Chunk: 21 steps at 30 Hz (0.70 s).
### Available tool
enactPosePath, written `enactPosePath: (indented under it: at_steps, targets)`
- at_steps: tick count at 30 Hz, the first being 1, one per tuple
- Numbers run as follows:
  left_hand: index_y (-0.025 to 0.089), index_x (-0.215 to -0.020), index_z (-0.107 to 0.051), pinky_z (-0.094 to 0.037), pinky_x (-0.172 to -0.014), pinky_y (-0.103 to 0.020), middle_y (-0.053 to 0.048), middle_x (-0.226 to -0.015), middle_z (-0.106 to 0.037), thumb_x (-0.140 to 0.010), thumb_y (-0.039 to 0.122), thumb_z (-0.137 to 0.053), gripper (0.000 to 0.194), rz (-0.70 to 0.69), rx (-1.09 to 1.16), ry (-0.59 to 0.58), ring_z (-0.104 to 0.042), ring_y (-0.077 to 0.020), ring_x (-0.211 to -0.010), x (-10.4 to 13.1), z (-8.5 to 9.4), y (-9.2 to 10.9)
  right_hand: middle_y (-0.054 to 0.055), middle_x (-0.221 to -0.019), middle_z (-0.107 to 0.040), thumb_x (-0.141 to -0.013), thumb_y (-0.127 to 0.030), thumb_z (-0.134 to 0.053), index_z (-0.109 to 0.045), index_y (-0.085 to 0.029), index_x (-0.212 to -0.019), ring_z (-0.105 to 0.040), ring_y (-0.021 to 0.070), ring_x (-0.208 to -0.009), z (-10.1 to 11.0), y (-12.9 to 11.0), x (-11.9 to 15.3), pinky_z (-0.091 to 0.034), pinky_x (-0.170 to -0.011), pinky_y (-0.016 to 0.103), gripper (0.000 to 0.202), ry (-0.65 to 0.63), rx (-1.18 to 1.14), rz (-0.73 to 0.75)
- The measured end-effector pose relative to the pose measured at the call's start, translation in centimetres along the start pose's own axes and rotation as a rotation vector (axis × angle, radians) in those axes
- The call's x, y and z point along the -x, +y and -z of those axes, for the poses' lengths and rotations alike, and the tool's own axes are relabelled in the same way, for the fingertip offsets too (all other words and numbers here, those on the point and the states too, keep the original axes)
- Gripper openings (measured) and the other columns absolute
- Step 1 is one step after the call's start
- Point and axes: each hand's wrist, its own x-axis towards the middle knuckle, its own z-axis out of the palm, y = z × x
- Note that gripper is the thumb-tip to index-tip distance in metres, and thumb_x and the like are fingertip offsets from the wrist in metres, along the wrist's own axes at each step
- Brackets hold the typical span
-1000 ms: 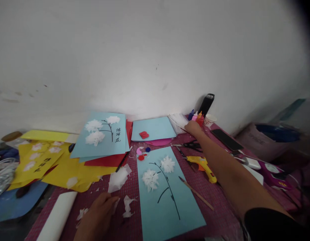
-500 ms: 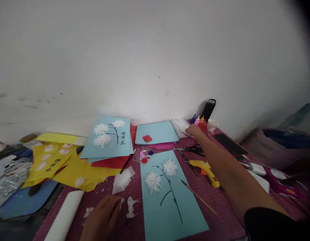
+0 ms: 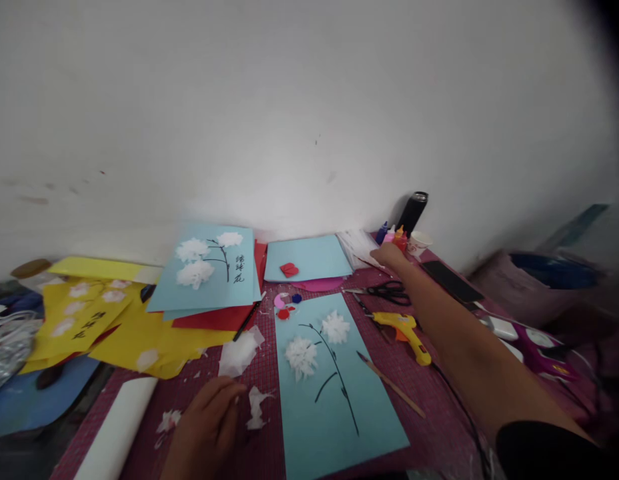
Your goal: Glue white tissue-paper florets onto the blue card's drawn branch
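Head | right hand [image 3: 388, 257] extended far forward | left hand [image 3: 212, 423] low, fingers bent

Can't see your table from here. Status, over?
Left hand beside tissue scrap, grip unclear. Right hand at white sheets, grip unclear. Blue card flat, two white blooms on it. Brush across its right edge.

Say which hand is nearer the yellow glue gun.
Right. The right hand is just beyond the glue gun, toward the wall; the left hand is across the blue flower sheet, near torn white tissue.
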Motion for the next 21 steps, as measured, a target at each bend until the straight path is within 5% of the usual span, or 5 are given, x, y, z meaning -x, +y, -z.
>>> enactPosePath:
  at_steps: [7, 12, 15, 18, 21]
  targets:
    - [0.021, -0.072, -0.064, -0.049, -0.061, -0.025, 0.000, -0.070, -0.064, -0.092, 0.020, -0.051, 0.024, 0.161, 0.596, -0.137, -0.063, -0.0152, -0.066, -4.9, -1.3, 6.9, 0.008, -0.119, -0.068, -0.098, -0.038, -0.065, -0.065, -0.016, -0.123, -0.069, 0.0222, -0.099, 2.9, 2.5, 10.2, -0.059, -0.084, 0.041, 0.034, -0.041, -0.290, 0.029]
    - [0.020, -0.134, -0.059, -0.053, -0.065, -0.028, -0.002, -0.086, -0.067, -0.091, 0.044, -0.065, 0.049, 0.551, 1.181, -0.375, -0.063, -0.0148, -0.067, -7.1, -5.7, 13.2, 0.000, -0.074, -0.069, -0.095, -0.029, -0.056, -0.065, -0.019, -0.074, -0.065, 0.0172, -0.071, -0.7, 3.7, 26.5, -0.049, -0.062, 0.027, 0.026, -0.104, -0.490, 0.272]
    - [0.017, -0.127, -0.061, -0.050, -0.059, -0.027, 0.000, -0.078, -0.063, -0.092, 0.053, -0.064, 0.051, 0.673, 1.388, -0.459, -0.059, -0.0127, -0.058, -7.1, -7.7, 15.4, -0.001, -0.072, -0.067, -0.094, -0.027, -0.055, -0.064, -0.023, -0.080, -0.060, 0.0162, -0.065, -3.6, 4.4, 33.2, -0.044, -0.058, 0.027, 0.016, -0.172, -0.637, 0.505]
    - [0.015, -0.101, -0.067, -0.048, -0.058, -0.026, 0.001, -0.072, -0.059, -0.094, 0.056, -0.061, 0.042, 0.667, 1.347, -0.475, -0.057, -0.0120, -0.057, -6.6, -8.4, 15.8, 0.000, -0.081, -0.071, -0.095, -0.031, -0.056, -0.066, -0.024, -0.086, -0.064, 0.0170, -0.073, -4.7, 5.8, 33.8, -0.048, -0.066, 0.027, 0.016, -0.165, -0.525, 0.541]
    - [0.016, -0.090, -0.067, -0.048, -0.062, -0.025, 0.001, -0.070, -0.060, -0.095, 0.053, -0.061, 0.039, 0.597, 1.207, -0.445, -0.058, -0.0120, -0.059, -6.1, -8.1, 15.2, 0.007, -0.099, -0.074, -0.096, -0.036, -0.055, -0.070, -0.022, -0.096, -0.068, 0.0232, -0.094, -4.4, 7.7, 29.7, -0.050, -0.085, 0.034, 0.020, 0.076, -0.288, 0.258]
